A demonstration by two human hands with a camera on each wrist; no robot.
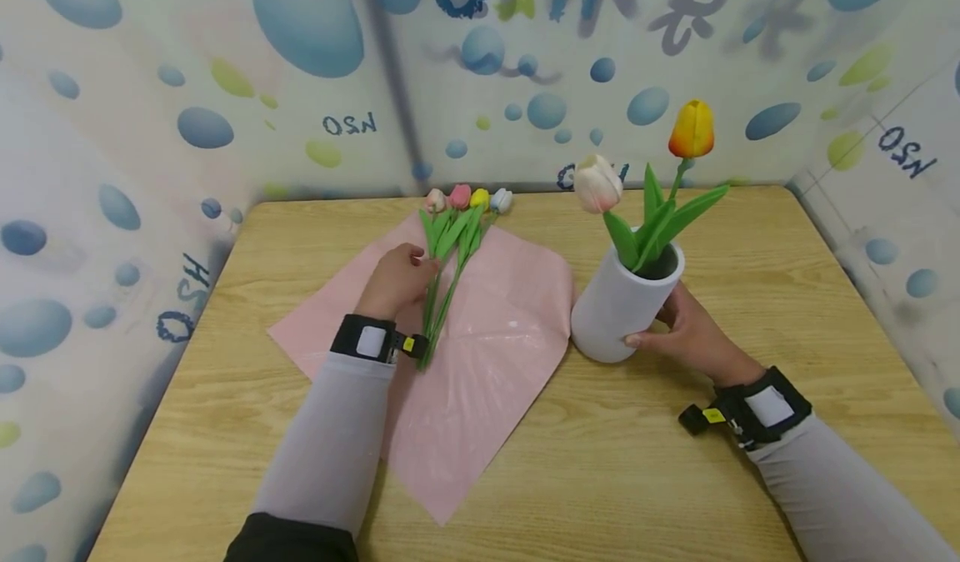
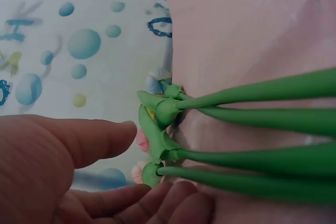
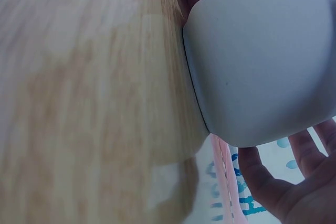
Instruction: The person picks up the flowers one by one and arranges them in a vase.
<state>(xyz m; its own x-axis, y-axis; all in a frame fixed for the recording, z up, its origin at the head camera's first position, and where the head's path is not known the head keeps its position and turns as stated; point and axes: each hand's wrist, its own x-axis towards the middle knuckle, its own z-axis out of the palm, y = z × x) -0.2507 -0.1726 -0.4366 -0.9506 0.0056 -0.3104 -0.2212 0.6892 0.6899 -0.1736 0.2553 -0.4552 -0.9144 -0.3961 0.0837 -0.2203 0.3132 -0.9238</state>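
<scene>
At your far left, the white wall (image 1: pixel 45 187) with its blue and green spots rose beside the wooden table (image 1: pixel 585 462). Your left sleeve (image 1: pixel 322 445), grey with black at its lower end, reached in from the bottom edge, and a black strap (image 1: pixel 367 338) with a small camera (image 1: pixel 412 345) sat round that wrist. Your left hand (image 1: pixel 401 283) was relaxed over the pink sheet (image 1: pixel 495 312), just beside four tulips (image 1: pixel 453 235). In the left wrist view your thumb stood clear of your fingers with nothing pinched between them; the fingers lay close to the nearest stem (image 2: pixel 236 180), though I could not tell whether they touched it. The tulips lay on the sheet, stem ends towards you, heads in a row at the table's back edge: pale pink, pink, yellow, pale blue. The sheet's right side came up close to the white vase (image 1: pixel 618 316), which stood on the table. In the vase were a pink-tinged white tulip (image 1: pixel 597 183), leaning left, and a taller orange-yellow tulip (image 1: pixel 692 130), with green leaves (image 1: pixel 652 228) between. Your right hand (image 1: pixel 693 337) gripped the vase low on its right, thumb on the near face and fingers round the far side. Your right sleeve (image 1: pixel 847 479) ran to the lower right.
</scene>
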